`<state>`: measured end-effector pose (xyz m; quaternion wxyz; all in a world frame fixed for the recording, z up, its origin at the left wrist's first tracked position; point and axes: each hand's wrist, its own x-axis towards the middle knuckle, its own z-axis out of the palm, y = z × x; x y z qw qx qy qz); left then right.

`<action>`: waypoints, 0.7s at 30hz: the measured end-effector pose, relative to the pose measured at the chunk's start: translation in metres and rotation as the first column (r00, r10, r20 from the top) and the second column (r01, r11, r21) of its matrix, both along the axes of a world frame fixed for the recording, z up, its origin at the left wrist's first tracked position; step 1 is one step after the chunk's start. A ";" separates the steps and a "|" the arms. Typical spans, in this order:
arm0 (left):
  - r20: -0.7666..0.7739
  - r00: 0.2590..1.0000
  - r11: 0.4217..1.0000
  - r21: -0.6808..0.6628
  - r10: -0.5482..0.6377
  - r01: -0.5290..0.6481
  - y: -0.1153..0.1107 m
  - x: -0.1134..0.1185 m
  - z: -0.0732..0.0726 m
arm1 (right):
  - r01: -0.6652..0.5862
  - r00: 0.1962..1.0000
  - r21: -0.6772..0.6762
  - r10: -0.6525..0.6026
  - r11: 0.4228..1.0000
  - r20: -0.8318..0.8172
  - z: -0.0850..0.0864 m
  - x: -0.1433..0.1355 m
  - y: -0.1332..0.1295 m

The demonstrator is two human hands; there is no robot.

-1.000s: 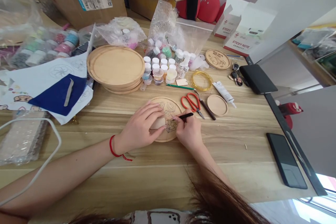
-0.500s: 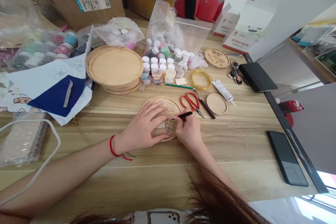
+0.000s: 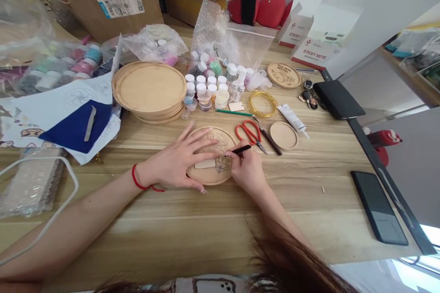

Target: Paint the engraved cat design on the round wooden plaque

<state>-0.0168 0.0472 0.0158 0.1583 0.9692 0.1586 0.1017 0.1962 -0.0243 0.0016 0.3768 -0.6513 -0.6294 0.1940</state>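
A round wooden plate (image 3: 220, 178) with a raised rim lies flat on the table, line drawings on its face. A small pale rectangular piece (image 3: 205, 163) rests on it, partly under my fingers. My left hand (image 3: 177, 158), with a red string bracelet (image 3: 139, 179) at the wrist, is spread open over the plate's left side. At the plate's right edge my right hand (image 3: 249, 169) is closed around a black-barrelled tool like a pen or tweezers (image 3: 242, 149); its tip is at the drawing. Its exact kind is too small to make out.
Beyond the plate lie orange-handled pliers (image 3: 250, 132), a dark-handled tool (image 3: 270, 139), a small round tray (image 3: 283, 136), a glue tube (image 3: 292, 118) and gold wire (image 3: 262, 104). Lidded jars (image 3: 201, 87) and stacked plates (image 3: 149, 87) stand behind. A phone (image 3: 378, 208) lies right, a white cable (image 3: 74, 178) left.
My left hand has shifted left on the plate, its thumb dropping past the near rim and uncovering more of the pale piece. My right hand stays nearly in place with the black tool.
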 end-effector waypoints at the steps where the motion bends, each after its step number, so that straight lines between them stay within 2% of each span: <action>1: 0.000 1.000 1.000 -0.009 0.018 -0.018 0.000 0.000 0.000 | -0.004 1.000 0.004 0.004 1.000 0.002 0.000 0.000 0.000; 6: 0.022 0.995 0.994 -0.053 0.096 -0.095 -0.006 0.000 -0.002 | -0.008 1.000 0.025 0.007 1.000 0.028 0.001 0.000 0.001; 15: -0.012 0.970 0.970 -0.008 0.244 -0.244 -0.037 0.001 0.005 | -0.070 0.995 0.002 0.070 0.998 0.069 0.004 0.007 0.011; 18: 0.011 0.971 0.970 0.038 0.238 -0.239 -0.034 0.002 0.004 | -0.098 0.992 -0.018 0.100 0.995 0.082 0.005 0.011 0.015; 21: 0.037 0.983 0.980 0.083 0.180 -0.183 -0.027 0.003 0.001 | -0.123 0.990 -0.020 0.124 0.992 0.073 0.005 0.014 0.016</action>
